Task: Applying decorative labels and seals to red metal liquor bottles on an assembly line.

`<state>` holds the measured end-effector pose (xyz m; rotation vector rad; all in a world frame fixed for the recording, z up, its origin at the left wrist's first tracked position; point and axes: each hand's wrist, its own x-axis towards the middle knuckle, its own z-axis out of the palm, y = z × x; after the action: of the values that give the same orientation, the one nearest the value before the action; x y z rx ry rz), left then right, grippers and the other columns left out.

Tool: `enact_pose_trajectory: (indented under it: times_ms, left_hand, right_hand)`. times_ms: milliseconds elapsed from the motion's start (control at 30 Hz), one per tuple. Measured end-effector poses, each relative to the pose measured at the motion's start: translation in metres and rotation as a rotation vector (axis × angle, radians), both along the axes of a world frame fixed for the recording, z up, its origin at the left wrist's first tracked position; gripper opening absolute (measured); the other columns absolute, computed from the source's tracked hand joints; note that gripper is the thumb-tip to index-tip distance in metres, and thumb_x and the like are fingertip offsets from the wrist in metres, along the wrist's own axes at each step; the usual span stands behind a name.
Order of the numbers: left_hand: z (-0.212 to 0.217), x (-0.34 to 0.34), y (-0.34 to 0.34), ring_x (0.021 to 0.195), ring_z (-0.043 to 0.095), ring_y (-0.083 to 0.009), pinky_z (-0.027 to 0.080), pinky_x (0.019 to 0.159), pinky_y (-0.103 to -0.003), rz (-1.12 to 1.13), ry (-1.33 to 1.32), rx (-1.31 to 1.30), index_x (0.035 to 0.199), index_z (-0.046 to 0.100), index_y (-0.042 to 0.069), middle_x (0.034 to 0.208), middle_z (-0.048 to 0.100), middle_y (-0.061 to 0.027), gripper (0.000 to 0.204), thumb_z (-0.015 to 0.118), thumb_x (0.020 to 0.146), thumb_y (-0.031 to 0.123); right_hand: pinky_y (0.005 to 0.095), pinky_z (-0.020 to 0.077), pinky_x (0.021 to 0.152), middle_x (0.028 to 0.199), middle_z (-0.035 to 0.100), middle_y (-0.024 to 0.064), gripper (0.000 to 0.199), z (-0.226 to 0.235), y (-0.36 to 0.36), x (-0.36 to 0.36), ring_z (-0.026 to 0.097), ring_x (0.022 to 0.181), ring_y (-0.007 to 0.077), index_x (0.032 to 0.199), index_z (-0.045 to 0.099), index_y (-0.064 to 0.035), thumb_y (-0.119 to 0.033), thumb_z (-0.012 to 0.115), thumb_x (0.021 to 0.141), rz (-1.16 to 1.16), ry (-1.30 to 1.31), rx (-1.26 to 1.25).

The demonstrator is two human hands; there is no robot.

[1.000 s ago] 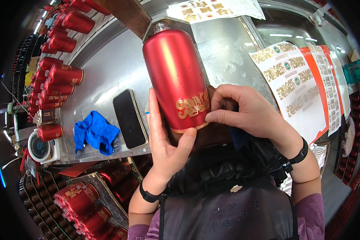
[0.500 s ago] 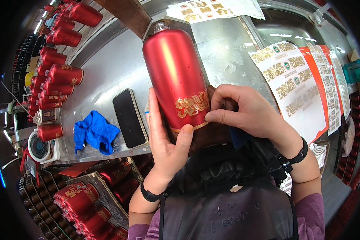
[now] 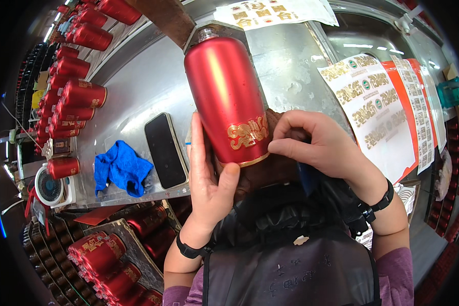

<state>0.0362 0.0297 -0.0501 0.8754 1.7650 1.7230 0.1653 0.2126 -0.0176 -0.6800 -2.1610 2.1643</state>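
Note:
A glossy red bottle (image 3: 222, 92) with a clear glass neck lies tilted in front of me, neck pointing away, its base toward me. Gold ornamental lettering (image 3: 249, 133) runs across its lower side, and a gold band rings the base. My left hand (image 3: 209, 176) holds the bottle from the left, fingers along its side and thumb at the base. At the right of the base, my right hand (image 3: 311, 140) is closed, thumb and forefinger pinched beside the end of the gold lettering. Whatever may be between those fingertips is hidden.
A black phone (image 3: 166, 150) and a crumpled blue cloth (image 3: 122, 168) lie left on the metal table (image 3: 132, 94). Decal sheets (image 3: 370, 115) lie to the right, another sheet (image 3: 275, 13) at the back. Red bottles (image 3: 84, 94) stand far left, others (image 3: 104, 255) lower left. A small fan (image 3: 50, 184) stands nearby.
The bottle has shifted slightly right and turned a little, its gold lettering moving along. My left thumb has slid left along the base. Several upper-left bottles have moved up and right.

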Motion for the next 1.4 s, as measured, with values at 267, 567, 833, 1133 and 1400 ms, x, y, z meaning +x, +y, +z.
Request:
enact_pose_trajectory:
  times_ms: [267, 567, 833, 1133, 1400]
  left_hand:
    - [-0.006, -0.007, -0.004, 0.144, 0.033, -0.0287, 0.027, 0.117, -0.038, -0.047, 0.150, -0.026, 0.157, 0.013, -0.005, 0.151, 0.034, -0.0209, 0.094, 0.073, 0.086, 0.013]
    - [-0.004, -0.008, -0.006, 0.142, 0.036, -0.0321, 0.028, 0.116, -0.039, -0.067, 0.202, -0.066, 0.157, 0.014, -0.006, 0.151, 0.033, -0.0235, 0.097, 0.072, 0.081, 0.007]
    - [-0.004, -0.007, -0.007, 0.141, 0.037, -0.0318, 0.028, 0.116, -0.039, -0.060, 0.275, -0.079, 0.156, 0.015, -0.007, 0.151, 0.034, -0.0231, 0.095, 0.073, 0.081, 0.007]
    - [-0.008, -0.002, -0.008, 0.129, 0.051, -0.0308, 0.041, 0.109, -0.038, 0.007, 0.333, -0.044, 0.154, 0.023, -0.007, 0.141, 0.043, -0.0226, 0.094, 0.080, 0.082, 0.013]
    - [-0.009, 0.002, -0.010, 0.125, 0.055, -0.0306, 0.045, 0.105, -0.038, 0.074, 0.399, -0.067, 0.151, 0.032, -0.007, 0.134, 0.049, -0.0202, 0.093, 0.085, 0.080, 0.017]
  right_hand:
    - [0.0209, 0.0452, 0.062, 0.085, 0.067, 0.0034, 0.030, 0.011, -0.007, 0.015, 0.057, 0.067, 0.0056, 0.089, 0.064, -0.0035, -0.027, 0.054, 0.104, -0.065, 0.040, -0.268]
    - [0.0386, 0.0535, 0.100, 0.073, 0.061, 0.0044, 0.049, 0.008, -0.021, 0.020, 0.049, 0.053, 0.0068, 0.083, 0.060, -0.0025, -0.038, 0.038, 0.109, -0.136, 0.297, -0.592]
    - [0.0503, 0.0488, 0.106, 0.070, 0.050, 0.0053, 0.056, 0.018, -0.024, 0.018, 0.044, 0.048, 0.0089, 0.079, 0.052, -0.0038, -0.044, 0.028, 0.109, -0.178, 0.275, -0.613]
    - [0.0411, 0.0497, 0.105, 0.066, 0.058, 0.0045, 0.055, 0.016, -0.027, 0.023, 0.048, 0.048, 0.0080, 0.080, 0.059, -0.0034, -0.046, 0.037, 0.108, -0.255, 0.299, -0.664]
    - [0.0405, 0.0497, 0.105, 0.067, 0.059, 0.0048, 0.054, 0.019, -0.033, 0.024, 0.049, 0.049, 0.0080, 0.080, 0.059, -0.0033, -0.045, 0.038, 0.108, -0.231, 0.324, -0.621]
